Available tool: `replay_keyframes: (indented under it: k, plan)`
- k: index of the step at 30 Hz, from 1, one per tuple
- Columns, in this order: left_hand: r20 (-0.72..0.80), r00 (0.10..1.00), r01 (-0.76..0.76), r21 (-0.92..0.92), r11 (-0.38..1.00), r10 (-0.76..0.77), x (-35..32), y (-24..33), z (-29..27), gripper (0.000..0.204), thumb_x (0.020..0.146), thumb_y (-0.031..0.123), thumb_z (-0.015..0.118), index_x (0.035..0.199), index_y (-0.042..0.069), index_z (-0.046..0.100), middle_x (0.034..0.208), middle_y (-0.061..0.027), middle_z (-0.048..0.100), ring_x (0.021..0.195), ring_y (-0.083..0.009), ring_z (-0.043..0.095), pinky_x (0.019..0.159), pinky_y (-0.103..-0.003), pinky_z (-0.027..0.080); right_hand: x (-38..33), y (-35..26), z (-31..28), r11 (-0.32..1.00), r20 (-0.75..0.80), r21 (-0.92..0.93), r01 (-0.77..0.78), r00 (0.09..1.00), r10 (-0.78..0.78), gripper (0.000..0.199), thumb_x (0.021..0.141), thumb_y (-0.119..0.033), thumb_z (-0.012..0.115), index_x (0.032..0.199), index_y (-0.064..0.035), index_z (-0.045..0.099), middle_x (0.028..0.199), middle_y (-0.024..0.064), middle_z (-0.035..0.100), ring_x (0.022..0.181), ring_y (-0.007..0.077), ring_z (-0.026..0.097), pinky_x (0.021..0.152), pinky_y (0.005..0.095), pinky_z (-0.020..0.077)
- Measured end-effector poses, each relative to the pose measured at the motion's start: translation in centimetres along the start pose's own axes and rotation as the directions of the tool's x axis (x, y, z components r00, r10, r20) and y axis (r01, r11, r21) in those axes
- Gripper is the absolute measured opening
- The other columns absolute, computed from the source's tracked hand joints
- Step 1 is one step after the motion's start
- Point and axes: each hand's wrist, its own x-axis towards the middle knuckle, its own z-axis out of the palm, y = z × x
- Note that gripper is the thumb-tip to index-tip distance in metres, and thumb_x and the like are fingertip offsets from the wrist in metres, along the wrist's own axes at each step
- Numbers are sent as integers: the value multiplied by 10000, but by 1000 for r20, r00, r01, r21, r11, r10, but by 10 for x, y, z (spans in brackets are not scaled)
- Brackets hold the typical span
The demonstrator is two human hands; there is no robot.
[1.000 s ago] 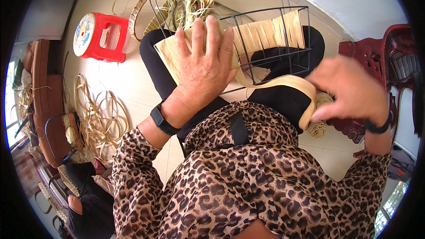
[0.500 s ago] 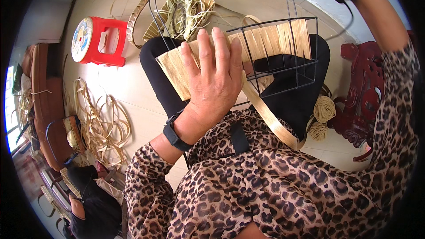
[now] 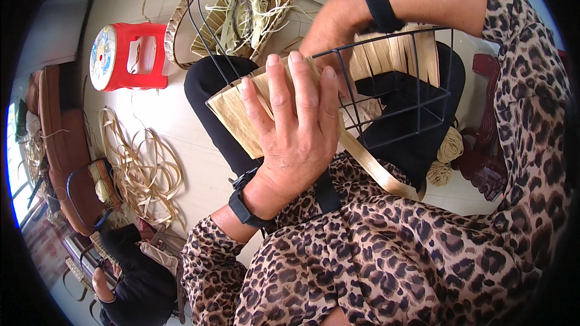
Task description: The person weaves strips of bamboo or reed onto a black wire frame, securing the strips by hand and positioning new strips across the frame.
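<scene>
A black wire basket frame (image 3: 417,95) rests over my lap, tilted, with flat tan straw strips (image 3: 368,60) wrapped along its sides. My left hand (image 3: 296,115) lies on the wrapped near-left side, fingers stretched and spread; its thumb is hidden. A loose end of strip (image 3: 377,166) runs from beside this hand down toward my waist. My right hand (image 3: 332,36) reaches over the far side and down into the frame, just beyond my left fingertips. It is slightly blurred and its fingers are mostly hidden.
On the floor beyond my knees sits a woven basket (image 3: 281,9) full of pale raffia (image 3: 241,0). A red stool (image 3: 136,57) stands at left, above a heap of tan strips (image 3: 145,169). Twine balls (image 3: 447,148) and carved dark-red furniture (image 3: 483,169) are at right. Another person (image 3: 136,284) is at lower left.
My right hand has come down from the upper edge to the inside of the frame. The frame has shifted slightly; my left hand stays spread on its wrapped side.
</scene>
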Motion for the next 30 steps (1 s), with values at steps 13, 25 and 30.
replay_keyframes:
  k: [13, 25, 30]
  plan:
    - [4, 1000, -18, -23, 1000, 19, 2, 6, -8, 426, 821, 170, 494, 1216, 22, 550, 1261, -245, 474, 1182, -462, 468, 968, -687, 278, 1, 16, 35, 949, -42, 251, 189, 982, -184, 351, 844, -177, 668, 1169, -61, 601, 1072, 103, 658, 972, 205, 596, 861, 338, 484]
    - [212, 976, 80, -574, 815, 53, 24, -47, -41, 929, 677, 285, 777, 1437, 39, 302, 1321, -236, 458, 1186, -342, 475, 972, -477, 385, -9, 37, -2, 936, -487, 179, 302, 854, -182, 139, 874, -97, 534, 858, 21, 606, 710, 44, 569, 683, 107, 517, 636, 271, 447]
    - [350, 931, 332, -682, 652, -108, 51, -67, -40, 433, 829, 106, 655, 1240, 27, 546, 993, -123, 658, 888, -176, 636, 731, -249, 504, 18, 102, 15, 522, -769, 372, 767, 570, -289, 478, 830, -184, 660, 1235, 27, 520, 993, 88, 629, 911, 181, 582, 785, 323, 478]
